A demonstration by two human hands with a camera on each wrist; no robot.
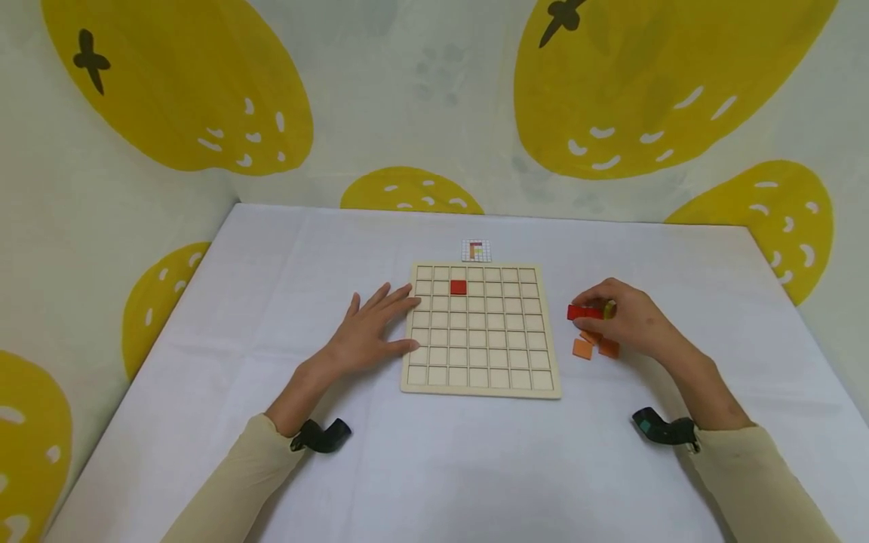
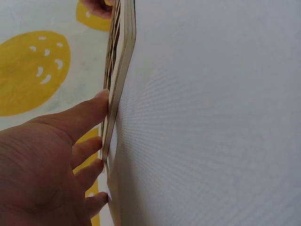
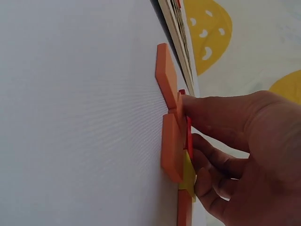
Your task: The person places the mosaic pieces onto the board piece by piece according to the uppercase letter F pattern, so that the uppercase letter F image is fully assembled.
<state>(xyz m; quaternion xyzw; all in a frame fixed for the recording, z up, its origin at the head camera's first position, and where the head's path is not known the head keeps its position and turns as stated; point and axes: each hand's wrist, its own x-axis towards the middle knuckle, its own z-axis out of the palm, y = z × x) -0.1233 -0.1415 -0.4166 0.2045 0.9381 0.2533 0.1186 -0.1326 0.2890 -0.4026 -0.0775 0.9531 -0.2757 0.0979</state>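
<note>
A: Head view?
B: Left hand (image 1: 362, 335) at the board's (image 1: 480, 392) left edge, fingers straight, spread wide, touching the rim. One red tile (image 1: 458, 287) on the grid, second row from the far edge, third column from left. Right hand (image 1: 627, 317) on the desk (image 1: 434, 467) right of the board, fingers narrow, pinching red tiles (image 1: 575, 311); count unclear. Yellow piece (image 1: 610, 308) mostly under that hand. Orange tiles (image 1: 582, 348) just nearer, one partly covered. Card (image 1: 476, 250) beyond the board, print too small.
A: Left wrist?
B: Board nearly edge-on, cells unreadable. Thumb and three fingers visible. Right hand cut off up top.
A: Right wrist?
B: Orange tiles hide most of the red; lowest one's cut off by the frame.
</note>
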